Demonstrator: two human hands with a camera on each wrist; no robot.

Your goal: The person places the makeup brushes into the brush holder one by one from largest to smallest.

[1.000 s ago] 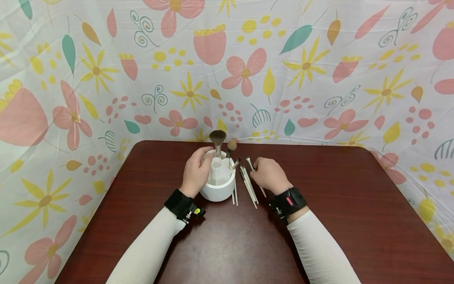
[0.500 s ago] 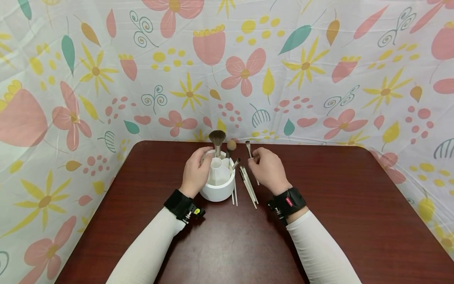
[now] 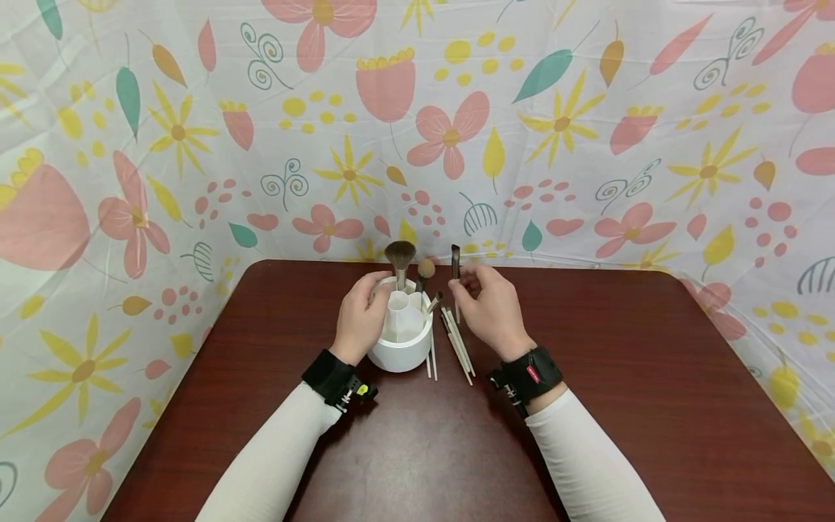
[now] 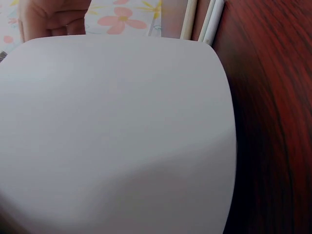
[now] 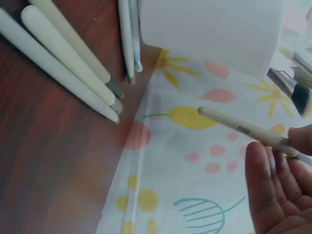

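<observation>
A round white makeup brush holder [image 3: 399, 358] with inner compartments stands on the table. My left hand [image 3: 357, 320] grips its left side, thumb at the rim; the holder's white wall [image 4: 122, 112] fills most of the left wrist view. To the right of it, my right hand [image 3: 493, 312] pinches a makeup brush [image 3: 455, 259] between thumb and fingers, raised above the table with bristles up. The right wrist view shows its pale handle [image 5: 239, 127] pointing away from the fingers. A large fan-shaped brush [image 3: 400, 254] and a round-headed brush [image 3: 425, 269] stand in the holder.
Several pale-handled brushes [image 3: 459, 344] lie on the dark red-brown table [image 3: 430, 449] between the holder and my right hand. Two thin handles [image 3: 432, 359] lie close against the holder's right side. A floral cloth [image 3: 574, 167] hangs behind the table.
My right hand has lifted the brush from the table, turning it from slanted to nearly upright. My left hand and the holder have stayed in place.
</observation>
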